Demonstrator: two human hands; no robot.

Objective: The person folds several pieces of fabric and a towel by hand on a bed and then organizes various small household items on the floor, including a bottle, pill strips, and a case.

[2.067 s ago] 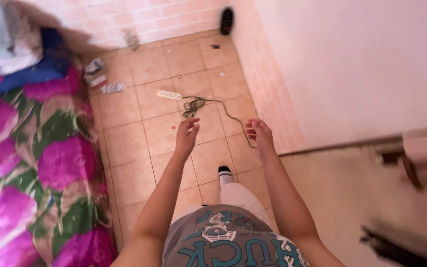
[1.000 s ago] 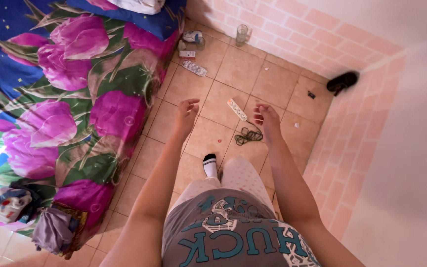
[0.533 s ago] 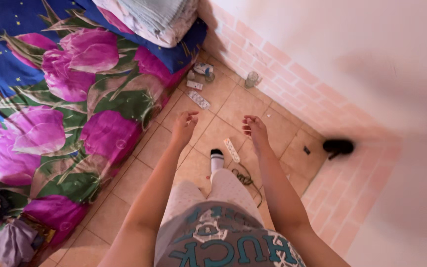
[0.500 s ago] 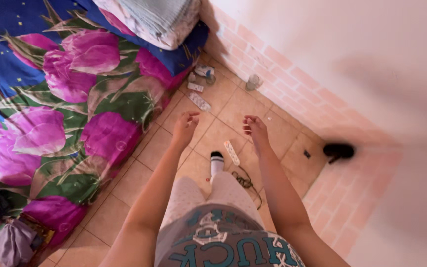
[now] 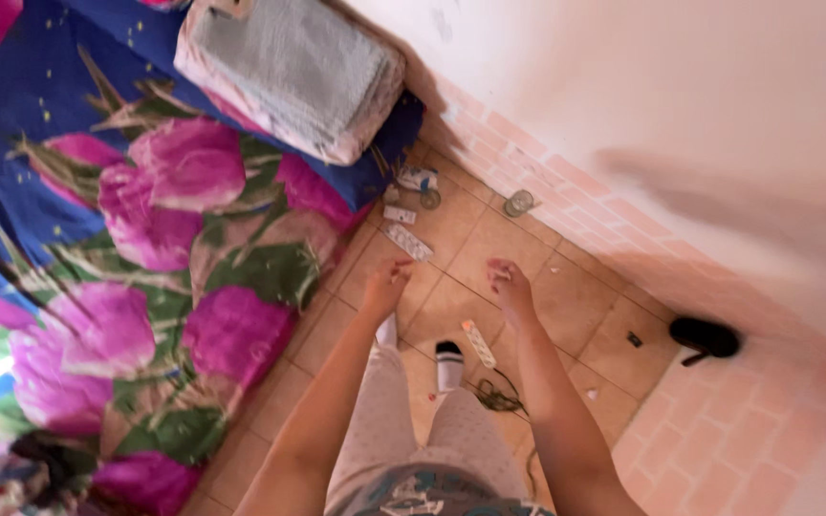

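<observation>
Over the tiled floor beside the bed, both hands are out in front with nothing in them. The left hand has its fingers curled loosely inward, and the right hand is the same, half-curled around nothing (a bit blurry, mind). Nearest below them lies one white power strip with its dark tangled cord, untouched on the tiles. Nothing has been picked up, so whatever's getting done looks barely started. Count: two blister packs near the bed, one glass by the brick wall, one black slipper, one folded blanket on the flowered bedspread.
</observation>
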